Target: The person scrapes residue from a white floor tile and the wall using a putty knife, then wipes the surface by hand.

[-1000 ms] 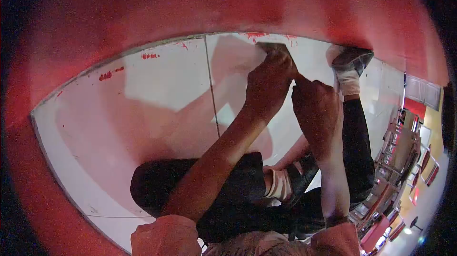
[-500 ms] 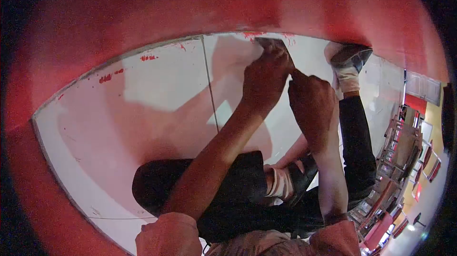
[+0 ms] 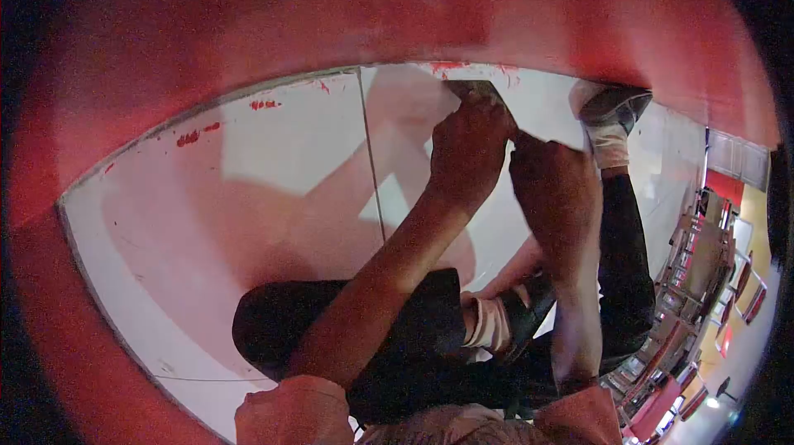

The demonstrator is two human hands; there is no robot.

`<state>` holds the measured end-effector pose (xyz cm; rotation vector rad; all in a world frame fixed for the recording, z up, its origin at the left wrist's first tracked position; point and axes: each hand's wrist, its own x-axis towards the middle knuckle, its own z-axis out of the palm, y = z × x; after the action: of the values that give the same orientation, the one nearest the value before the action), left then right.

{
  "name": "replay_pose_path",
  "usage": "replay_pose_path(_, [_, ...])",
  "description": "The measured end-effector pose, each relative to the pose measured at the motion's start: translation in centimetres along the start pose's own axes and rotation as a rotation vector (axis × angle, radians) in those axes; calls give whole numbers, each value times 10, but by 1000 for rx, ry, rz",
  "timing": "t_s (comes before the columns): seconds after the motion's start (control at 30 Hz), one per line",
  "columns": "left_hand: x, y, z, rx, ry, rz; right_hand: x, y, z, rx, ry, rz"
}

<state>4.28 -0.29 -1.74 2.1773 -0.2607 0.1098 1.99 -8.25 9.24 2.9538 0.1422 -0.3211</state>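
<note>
A dark, flat scraper [image 3: 471, 88] lies low over the white floor tiles, its straight far edge just short of the red wall's foot. My left hand [image 3: 473, 143] is closed on the scraper near its blade, fingers bent over it. My right hand [image 3: 552, 184] is closed too, gripping the tool's near right end, where a handle would be hidden by the fingers. Red paint marks [image 3: 475, 70] dot the tile right beyond the blade.
A red wall [image 3: 331, 7] curves around the front and left. More red smears [image 3: 198, 134] lie along its base. My folded legs [image 3: 397, 321] and a shoe [image 3: 616, 106] flank the arms. Stacked wooden furniture [image 3: 695, 271] stands far right.
Both hands have drawn the scraper slightly back from the wall, toward me. My right hand also sits a little lower and further right. The view has shifted slightly.
</note>
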Motion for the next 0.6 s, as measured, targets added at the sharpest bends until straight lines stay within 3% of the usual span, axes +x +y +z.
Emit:
replay_pose_path(0.07, [-1, 2, -3, -52, -75, -2, -2, 4, -4, -21, -62, -30])
replay_pose_path(0.1, [-4, 5, 1, -37, 27, 46, -6, -3, -12, -81, -135, 2])
replay_pose_path(0.17, [-12, 6, 7, -1, 234, 118, -12, -2, -2, -2, -32, -17])
replay_pose_path(0.2, [-9, -1, 12, -39, 240, 121, -15, -3, 2, 41, 10, -32])
replay_pose_path(0.3, [0, -3, -4, -75, -82, -31, -5, -3, 4, -13, 7, -105])
replay_pose_path(0.4, [-4, 0, 14, -58, 243, 72, -14, -2, -5, 20, 33, -15])
replay_pose_path(0.47, [0, -8, 7, -129, 56, 71, -2, -3, 3, -17, 35, -47])
replay_pose_path(0.57, [-3, 3, 0, -64, 14, -56, -5, -5, -7, -46, -1, -33])
replay_pose_path(0.6, [-3, 6, 2, -76, 250, 42, -6, -8, -10, -48, -25, -26])
